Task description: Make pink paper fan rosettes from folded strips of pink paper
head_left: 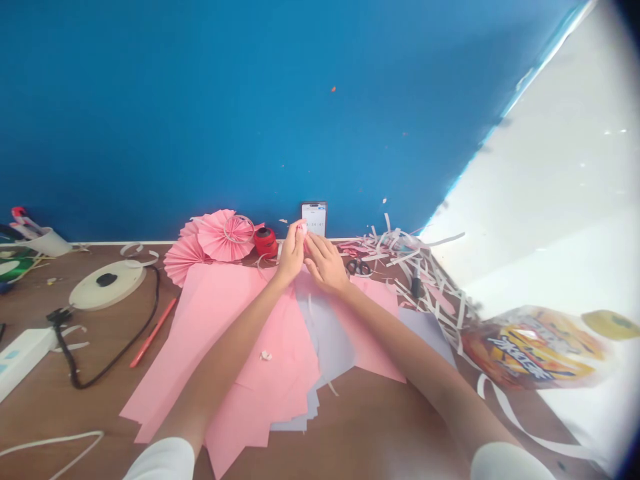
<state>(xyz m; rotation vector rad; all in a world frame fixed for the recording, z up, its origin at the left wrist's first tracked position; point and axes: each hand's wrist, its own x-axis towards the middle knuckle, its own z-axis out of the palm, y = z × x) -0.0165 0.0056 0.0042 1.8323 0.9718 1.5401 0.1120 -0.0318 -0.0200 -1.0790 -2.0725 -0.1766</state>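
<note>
My left hand [291, 255] is closed around a small piece of folded pink paper [303, 228], which shows at the fingertips. Against its other side presses my right hand [326, 261], fingers together, so most of the paper is hidden between the two. Below both hands, pink paper sheets [200, 320] lie fanned out over the table, with lilac sheets [327, 333] among them. Pleated pink paper rosettes [225, 237] stand to the left, beside a red spool [265, 243]. Right behind the hands a phone [315, 215] leans upright on the blue wall.
Black-handled scissors [359, 267] lie right of the hands, near a heap of paper strips [400, 250]. A snack bag [540, 347] is at far right. Leftward are a red pen [153, 333], a round white disc [107, 285] with a black cable, and a power strip [25, 357].
</note>
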